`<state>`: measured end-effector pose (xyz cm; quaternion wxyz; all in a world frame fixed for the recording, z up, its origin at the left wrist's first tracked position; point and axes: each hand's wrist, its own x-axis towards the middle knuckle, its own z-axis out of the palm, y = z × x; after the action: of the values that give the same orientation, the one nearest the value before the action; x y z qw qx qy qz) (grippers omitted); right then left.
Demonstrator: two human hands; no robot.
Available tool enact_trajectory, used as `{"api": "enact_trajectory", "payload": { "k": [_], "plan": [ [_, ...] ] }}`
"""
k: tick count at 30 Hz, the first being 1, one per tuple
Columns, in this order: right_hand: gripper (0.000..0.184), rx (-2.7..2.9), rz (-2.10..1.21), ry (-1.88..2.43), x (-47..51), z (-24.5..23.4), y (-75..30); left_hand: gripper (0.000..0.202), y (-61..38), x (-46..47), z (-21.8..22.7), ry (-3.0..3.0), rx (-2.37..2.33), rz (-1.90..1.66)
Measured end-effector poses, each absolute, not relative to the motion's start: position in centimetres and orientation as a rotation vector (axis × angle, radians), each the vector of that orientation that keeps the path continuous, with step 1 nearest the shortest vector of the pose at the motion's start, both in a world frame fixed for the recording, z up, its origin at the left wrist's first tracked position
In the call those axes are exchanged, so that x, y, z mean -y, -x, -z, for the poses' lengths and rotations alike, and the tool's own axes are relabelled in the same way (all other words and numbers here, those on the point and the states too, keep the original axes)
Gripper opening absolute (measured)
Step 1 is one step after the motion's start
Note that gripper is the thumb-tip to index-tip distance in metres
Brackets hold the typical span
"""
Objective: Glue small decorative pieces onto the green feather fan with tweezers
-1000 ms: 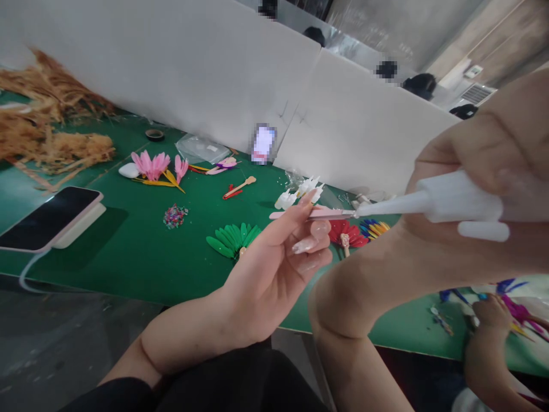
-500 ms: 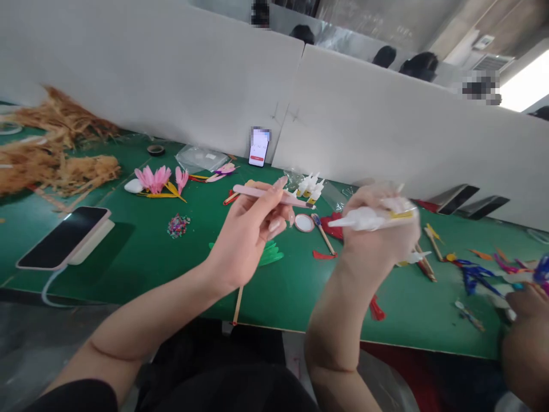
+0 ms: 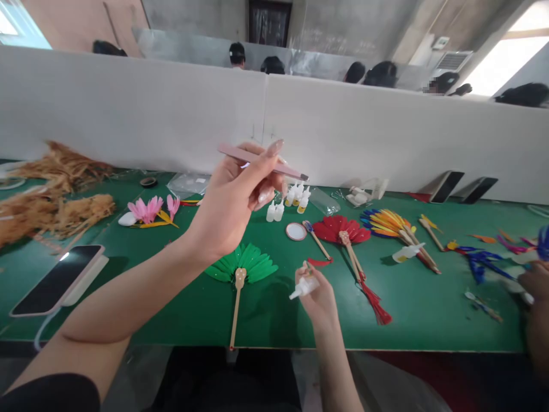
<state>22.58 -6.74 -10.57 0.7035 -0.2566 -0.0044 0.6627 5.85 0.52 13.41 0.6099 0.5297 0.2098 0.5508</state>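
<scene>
Raised above the table, my left hand (image 3: 240,197) is closed around pink tweezers (image 3: 293,171), whose dark tip points right. My right hand (image 3: 319,294) is lower, closed on a small white glue bottle (image 3: 305,286) with its nozzle pointing left and down. Between and below the hands lies a green feather fan (image 3: 242,264) with a wooden handle and small light beads at its base. Right of my right hand is a red feather fan (image 3: 341,230) with a red tassel (image 3: 377,303). A round white dish (image 3: 295,231) sits beyond my right hand.
Several small glue bottles (image 3: 298,197) stand at the back. A phone (image 3: 60,280), pink feathers (image 3: 148,209) and brown fibres (image 3: 64,206) lie left. On the right are a yellow-blue feather fan (image 3: 388,224), a lying glue bottle (image 3: 407,252) and another person's hand (image 3: 538,280).
My right hand has come down and left with the glue bottle, uncovering the red fan. My left hand, with the tweezers, sits higher against the wall. The view has shifted.
</scene>
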Motion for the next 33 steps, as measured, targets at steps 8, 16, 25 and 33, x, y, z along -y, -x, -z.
{"api": "enact_trajectory", "payload": {
  "k": [8, 16, 25, 33],
  "plan": [
    [0.026, -0.084, -1.544, 0.569, 8.7, 12.8, -23.0, 0.027, -7.5, 1.4, -12.9, -1.276, -0.471, -1.113],
    [0.032, 0.052, -1.417, 0.625, 10.7, 12.5, -25.7, 0.027, -8.0, 1.1, -8.4, -1.160, -0.623, -1.002],
    [0.024, 0.362, -1.042, 1.060, 11.1, 14.1, -28.7, 0.026, -5.3, -0.3, 2.1, -1.464, -0.982, -0.781],
    [0.030, 0.741, -0.821, 1.349, 8.7, 15.9, -26.5, 0.029, -4.6, -1.8, 8.4, -1.763, -1.076, -0.579]
  ]
}}
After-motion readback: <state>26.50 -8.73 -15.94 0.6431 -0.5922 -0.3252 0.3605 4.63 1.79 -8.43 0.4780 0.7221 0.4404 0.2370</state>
